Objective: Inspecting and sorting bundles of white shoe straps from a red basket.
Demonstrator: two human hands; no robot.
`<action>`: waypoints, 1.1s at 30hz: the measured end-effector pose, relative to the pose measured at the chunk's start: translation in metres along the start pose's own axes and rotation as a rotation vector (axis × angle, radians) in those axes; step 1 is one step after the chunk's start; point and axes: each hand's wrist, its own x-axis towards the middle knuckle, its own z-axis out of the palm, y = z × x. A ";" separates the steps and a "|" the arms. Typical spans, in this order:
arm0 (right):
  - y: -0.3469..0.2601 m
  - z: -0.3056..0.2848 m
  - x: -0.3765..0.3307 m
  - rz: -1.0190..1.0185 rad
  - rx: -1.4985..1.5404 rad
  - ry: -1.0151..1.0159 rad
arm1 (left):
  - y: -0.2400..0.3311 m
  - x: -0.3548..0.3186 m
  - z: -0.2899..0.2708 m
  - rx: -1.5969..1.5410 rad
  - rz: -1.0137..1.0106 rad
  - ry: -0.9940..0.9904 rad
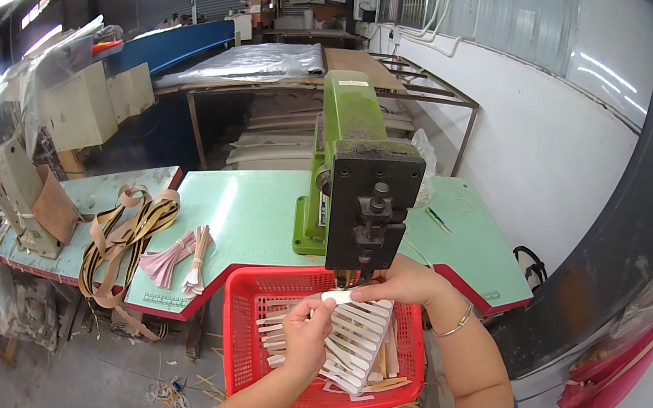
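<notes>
In the head view, your left hand [305, 338] and right hand [401, 283] both pinch a smooth, flat white strip [337, 297], thumbs and fingers pressed together with barely a gap. You hold it just below the black metal head [374, 169] of a green machine [349, 110] whose curved casing is rounded and painted; whether the strip touches the metal, you cannot tell from here. Under your hands sits a red basket [237, 334] of perforated plastic, with narrow, pale flat strips [359, 327] lined up in rows inside. On the pale green, smooth-topped bench [260, 194] to your left lie a pink fanned bundle [165, 258], a cream tied bundle [197, 265] and a looped, dark-striped band [106, 255] of soft-looking webbing.
</notes>
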 end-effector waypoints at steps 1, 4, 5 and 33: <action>0.000 0.002 0.003 0.000 0.002 0.000 | 0.001 0.000 -0.001 -0.004 0.008 0.021; -0.002 0.005 0.006 -0.134 0.077 0.025 | 0.007 -0.002 0.002 0.005 0.014 0.060; -0.005 0.006 0.005 -0.155 0.045 0.030 | 0.008 -0.003 0.003 0.014 0.019 0.082; 0.113 0.174 -0.010 0.204 0.686 0.275 | -0.035 0.005 -0.063 -0.208 -0.003 0.189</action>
